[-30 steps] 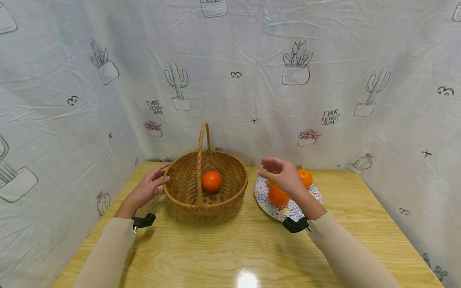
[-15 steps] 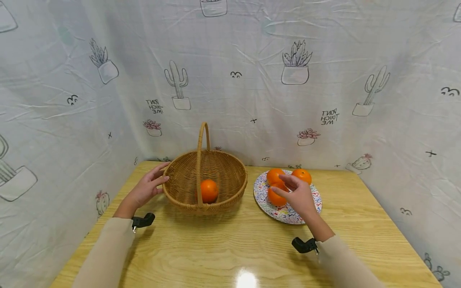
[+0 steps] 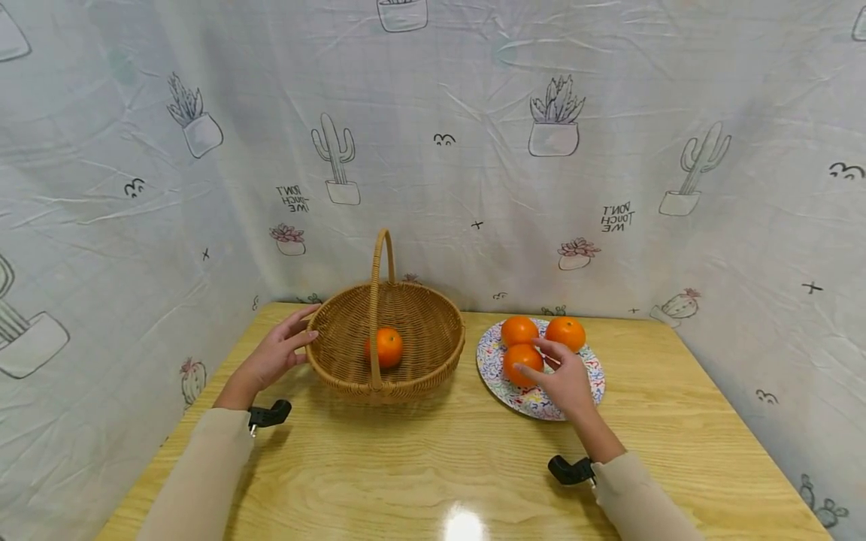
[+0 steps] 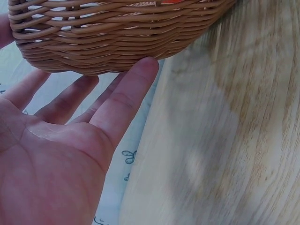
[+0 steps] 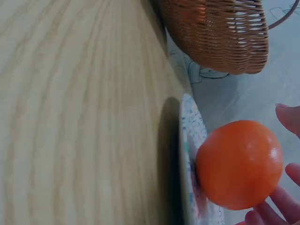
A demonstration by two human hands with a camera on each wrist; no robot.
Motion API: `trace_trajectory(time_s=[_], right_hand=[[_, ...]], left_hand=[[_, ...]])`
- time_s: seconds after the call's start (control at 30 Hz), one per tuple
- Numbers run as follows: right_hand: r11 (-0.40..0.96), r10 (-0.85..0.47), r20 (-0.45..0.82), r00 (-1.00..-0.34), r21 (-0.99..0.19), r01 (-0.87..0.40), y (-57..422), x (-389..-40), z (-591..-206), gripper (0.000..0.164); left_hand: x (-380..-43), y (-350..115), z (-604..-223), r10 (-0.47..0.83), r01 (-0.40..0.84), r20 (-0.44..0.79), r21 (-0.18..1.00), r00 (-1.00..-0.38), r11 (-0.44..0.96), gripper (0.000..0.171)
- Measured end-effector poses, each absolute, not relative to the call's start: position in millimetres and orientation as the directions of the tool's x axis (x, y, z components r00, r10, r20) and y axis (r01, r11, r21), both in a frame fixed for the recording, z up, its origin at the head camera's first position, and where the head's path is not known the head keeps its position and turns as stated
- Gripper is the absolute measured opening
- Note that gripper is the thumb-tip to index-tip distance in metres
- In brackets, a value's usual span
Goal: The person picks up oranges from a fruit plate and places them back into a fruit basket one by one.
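Observation:
My left hand [image 3: 274,357] rests against the left side of the wicker basket [image 3: 426,323]. In the left wrist view its extended fingers [image 4: 124,96] touch the outer weave. One orange [image 3: 388,348] lies inside the basket, partly behind the handle. On the right, my right hand [image 3: 564,379] spreads thumb and fingers about the front orange [image 5: 239,165] on a patterned plate [image 3: 492,379]. A gap shows between the thumb [image 5: 288,118] and that fruit in the right wrist view, while the other fingers are close to its far side.
Behind the front orange are a back-left orange [image 3: 519,331] and a back-right orange [image 3: 565,333] on the same plate. The wooden table [image 3: 406,466] ends at a plant-printed curtain [image 3: 433,180] behind and on both sides. The basket's tall handle [image 3: 376,300] arches over its middle.
My right hand has come down and back over the plate to the front orange, its fingers spread. The orange in the basket has rolled a little left. The left hand has stayed put.

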State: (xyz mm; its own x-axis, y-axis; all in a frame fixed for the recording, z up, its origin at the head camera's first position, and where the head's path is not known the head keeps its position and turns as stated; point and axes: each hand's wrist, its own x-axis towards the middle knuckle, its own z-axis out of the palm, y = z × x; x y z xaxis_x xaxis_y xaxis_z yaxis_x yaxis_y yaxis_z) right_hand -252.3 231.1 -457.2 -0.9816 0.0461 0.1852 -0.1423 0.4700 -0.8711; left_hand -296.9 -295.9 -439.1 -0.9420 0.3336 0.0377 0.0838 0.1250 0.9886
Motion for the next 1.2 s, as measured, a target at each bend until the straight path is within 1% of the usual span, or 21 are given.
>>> trace_trajectory(time_s=[0.27,0.7,1.2], right_hand=[[0.517,0.058,0.155,-0.986,-0.85,-0.103,229,-255,-466,0.071],[0.509,0.069,0.156,-0.985,-0.855,-0.1,228,-257,-471,0.073],[0.528,0.076,0.105,-0.992,-0.848,-0.049,227,-259,-469,0.076]], left_hand=[[-297,-297,-439,0.337,0.078,0.037,0.991,-0.941,0.11,0.069],[-297,-296,-439,0.338,0.087,0.041,0.989,-0.94,0.121,0.067],[-298,-296,-435,0.334,0.072,0.023,0.988,-0.942,0.137,0.068]])
